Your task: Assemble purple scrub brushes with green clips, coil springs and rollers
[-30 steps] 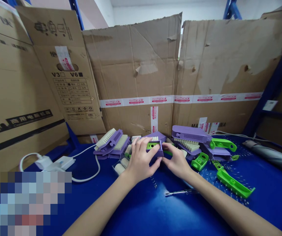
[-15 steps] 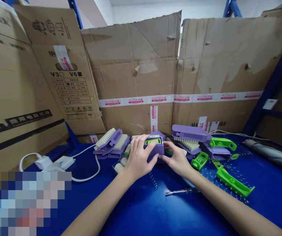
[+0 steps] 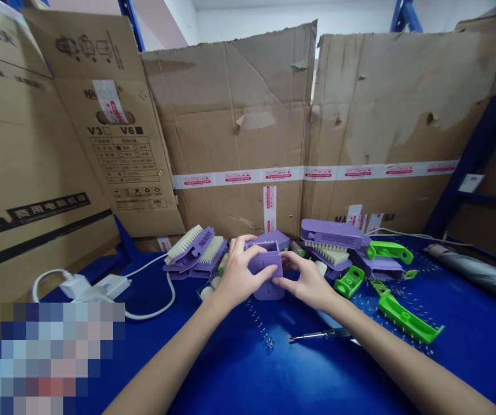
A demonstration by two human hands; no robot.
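A purple plastic brush housing (image 3: 267, 286) is held up between both hands over the blue table. My left hand (image 3: 244, 270) is closed around its left side, fingers over the top edge and thumb across the front. At the right edge, my right hand (image 3: 310, 283) pinches the housing between thumb and fingers. The housing's upper end is open, and its inside is mostly hidden by my left fingers. Just behind stands another purple piece (image 3: 279, 237). Nearer to me lie a screwdriver (image 3: 321, 335) and a line of small screws (image 3: 261, 327).
Purple brushes with pale bristles are piled at left (image 3: 207, 253) and right (image 3: 332, 233). Green plastic parts (image 3: 409, 317) lie right among scattered screws. A white power adapter with cable (image 3: 112, 286) sits left. Cardboard sheets (image 3: 239, 132) wall off the back.
The purple housing has tilted in my hands, so more of its front shows lower down. The green part seen in its opening before is out of sight now.
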